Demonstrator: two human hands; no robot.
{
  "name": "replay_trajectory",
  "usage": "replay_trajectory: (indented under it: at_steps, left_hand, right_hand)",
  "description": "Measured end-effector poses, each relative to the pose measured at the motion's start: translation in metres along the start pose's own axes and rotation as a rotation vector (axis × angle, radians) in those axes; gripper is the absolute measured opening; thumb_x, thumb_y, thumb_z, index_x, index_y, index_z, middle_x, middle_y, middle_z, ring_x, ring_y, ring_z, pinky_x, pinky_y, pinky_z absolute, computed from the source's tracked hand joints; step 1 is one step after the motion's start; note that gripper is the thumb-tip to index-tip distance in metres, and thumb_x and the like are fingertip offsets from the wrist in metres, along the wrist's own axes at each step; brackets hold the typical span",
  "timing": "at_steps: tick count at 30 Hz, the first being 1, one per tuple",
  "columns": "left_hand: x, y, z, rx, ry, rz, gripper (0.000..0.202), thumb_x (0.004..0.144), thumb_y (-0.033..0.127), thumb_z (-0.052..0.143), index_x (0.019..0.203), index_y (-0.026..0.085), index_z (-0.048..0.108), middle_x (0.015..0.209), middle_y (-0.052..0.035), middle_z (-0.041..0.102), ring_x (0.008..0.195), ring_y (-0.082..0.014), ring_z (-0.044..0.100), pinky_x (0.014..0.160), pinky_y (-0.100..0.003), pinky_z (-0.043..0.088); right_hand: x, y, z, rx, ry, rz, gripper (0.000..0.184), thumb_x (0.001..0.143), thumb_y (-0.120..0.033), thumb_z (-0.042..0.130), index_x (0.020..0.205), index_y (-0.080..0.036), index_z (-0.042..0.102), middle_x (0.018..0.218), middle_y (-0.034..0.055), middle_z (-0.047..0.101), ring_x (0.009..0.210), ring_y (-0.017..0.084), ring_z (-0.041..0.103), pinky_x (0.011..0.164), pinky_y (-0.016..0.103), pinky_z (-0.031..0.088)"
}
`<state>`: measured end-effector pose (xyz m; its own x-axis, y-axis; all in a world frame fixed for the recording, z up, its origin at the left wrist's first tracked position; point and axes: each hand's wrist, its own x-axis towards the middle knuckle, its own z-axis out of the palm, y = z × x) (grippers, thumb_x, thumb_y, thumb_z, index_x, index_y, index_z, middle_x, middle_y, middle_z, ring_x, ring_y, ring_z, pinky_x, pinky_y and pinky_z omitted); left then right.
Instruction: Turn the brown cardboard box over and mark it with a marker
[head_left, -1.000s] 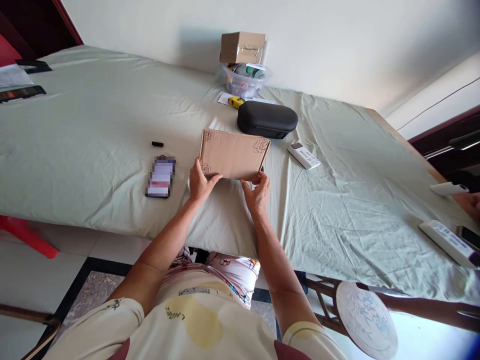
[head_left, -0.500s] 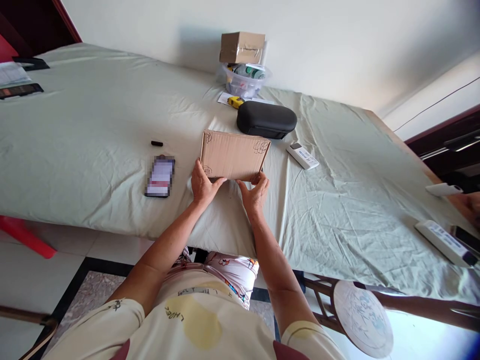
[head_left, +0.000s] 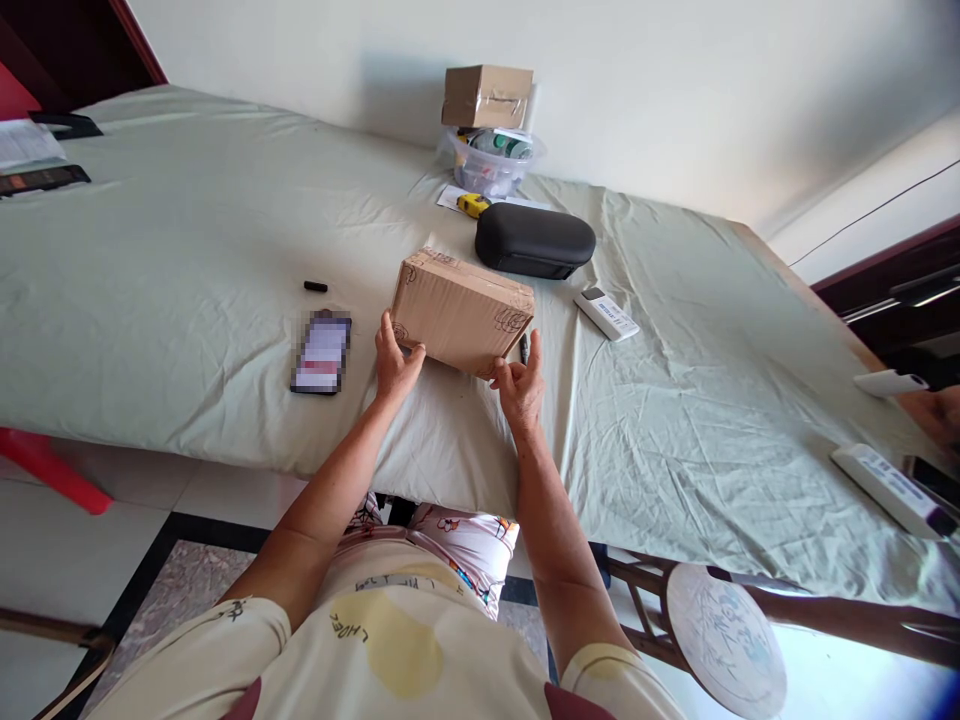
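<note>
Near the front edge of a pale-green, cloth-covered bench (head_left: 660,420), a person's left hand (head_left: 399,362) and right hand (head_left: 519,388) grip a tilted brown cardboard box (head_left: 459,315), apparently positioning it; the next move would call for even support.

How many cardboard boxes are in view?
2. The drawn-on box is between the left hand and right hand; the taped box appears stacked on the plastic tub by the wall. Others could be hidden.

bright | soft shadows on wall (head_left: 637,90) | glare on floor (head_left: 840,665) | stretched edges
</note>
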<state>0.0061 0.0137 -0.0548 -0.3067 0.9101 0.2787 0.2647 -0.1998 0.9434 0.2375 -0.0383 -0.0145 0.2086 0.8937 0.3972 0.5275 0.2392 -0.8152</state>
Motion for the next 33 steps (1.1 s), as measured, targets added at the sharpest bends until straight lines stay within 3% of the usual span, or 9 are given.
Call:
replay_trajectory:
  at_steps: [4, 10, 16, 18, 20, 26, 30, 33]
  left_hand:
    - [0.004, -0.008, 0.002, -0.068, 0.053, -0.028, 0.089, 0.092, 0.036, 0.074, 0.166, 0.027, 0.026, 0.168, -0.0173, 0.039, 0.150, -0.0336, 0.049, 0.120, -0.048, 0.050]
    - [0.006, -0.011, 0.003, -0.103, 0.125, -0.007, 0.080, 0.088, 0.021, 0.072, 0.160, 0.028, 0.038, 0.162, -0.0153, 0.046, 0.133, -0.0289, 0.063, 0.110, -0.041, 0.056]
    - [0.006, -0.018, 0.000, -0.102, 0.139, 0.097, 0.068, 0.092, 0.019, 0.068, 0.154, 0.029, 0.042, 0.151, -0.0136, 0.056, 0.131, -0.0260, 0.063, 0.106, -0.039, 0.058]
    - [0.005, -0.020, 0.000, -0.103, 0.133, 0.140, 0.064, 0.094, 0.022, 0.067, 0.153, 0.028, 0.042, 0.147, -0.0134, 0.058, 0.128, -0.0246, 0.065, 0.102, -0.038, 0.059]
    - [0.004, -0.020, 0.001, -0.099, 0.128, 0.181, 0.061, 0.097, 0.025, 0.066, 0.152, 0.028, 0.042, 0.145, -0.0136, 0.059, 0.123, -0.0234, 0.067, 0.099, -0.036, 0.060]
    - [0.001, -0.008, -0.001, -0.029, 0.147, 0.341, 0.061, 0.101, 0.038, 0.061, 0.157, 0.025, 0.039, 0.151, -0.0172, 0.055, 0.131, -0.0251, 0.064, 0.100, -0.036, 0.059]
    - [0.001, 0.012, -0.013, 0.023, 0.239, 0.454, 0.057, 0.105, 0.038, 0.050, 0.160, 0.025, 0.039, 0.157, -0.0184, 0.050, 0.143, -0.0266, 0.056, 0.099, -0.034, 0.060]
    - [0.001, 0.030, -0.024, 0.095, 0.281, 0.531, 0.058, 0.105, 0.039, 0.047, 0.161, 0.024, 0.039, 0.160, -0.0187, 0.048, 0.153, -0.0283, 0.047, 0.113, -0.041, 0.054]
  right_hand:
    - [-0.002, 0.002, 0.001, 0.030, -0.043, -0.037, 0.093, 0.099, -0.060, 0.059, 0.172, -0.017, 0.021, 0.064, -0.0030, 0.072, 0.053, 0.018, 0.066, 0.061, 0.032, 0.060]
    - [0.001, 0.017, -0.001, 0.054, -0.073, -0.091, 0.084, 0.099, -0.060, 0.062, 0.170, -0.028, 0.030, 0.076, -0.0017, 0.076, 0.055, 0.017, 0.067, 0.063, 0.034, 0.063]
    - [0.008, 0.015, -0.001, 0.138, 0.074, -0.154, 0.054, 0.094, -0.058, 0.069, 0.140, -0.030, 0.061, 0.125, 0.0075, 0.073, 0.092, 0.018, 0.076, 0.070, 0.030, 0.063]
    - [0.009, 0.014, 0.000, 0.166, 0.109, -0.145, 0.046, 0.096, -0.060, 0.067, 0.129, -0.028, 0.064, 0.117, 0.0071, 0.074, 0.091, 0.018, 0.075, 0.071, 0.030, 0.063]
    - [0.008, 0.013, -0.001, 0.189, 0.136, -0.121, 0.048, 0.097, -0.063, 0.064, 0.128, -0.026, 0.063, 0.097, 0.0037, 0.075, 0.078, 0.016, 0.073, 0.066, 0.029, 0.061]
    - [0.002, 0.003, -0.009, 0.224, 0.122, -0.057, 0.073, 0.102, -0.071, 0.049, 0.158, -0.024, 0.045, 0.074, 0.0007, 0.069, 0.062, 0.019, 0.070, 0.061, 0.033, 0.058]
    - [0.003, -0.003, -0.009, 0.217, 0.109, -0.007, 0.067, 0.103, -0.073, 0.042, 0.145, -0.024, 0.058, 0.074, 0.0018, 0.070, 0.065, 0.019, 0.071, 0.062, 0.032, 0.056]
    - [0.004, -0.004, -0.007, 0.213, 0.092, 0.012, 0.060, 0.102, -0.073, 0.046, 0.131, -0.025, 0.065, 0.073, 0.0003, 0.069, 0.065, 0.017, 0.069, 0.062, 0.030, 0.054]
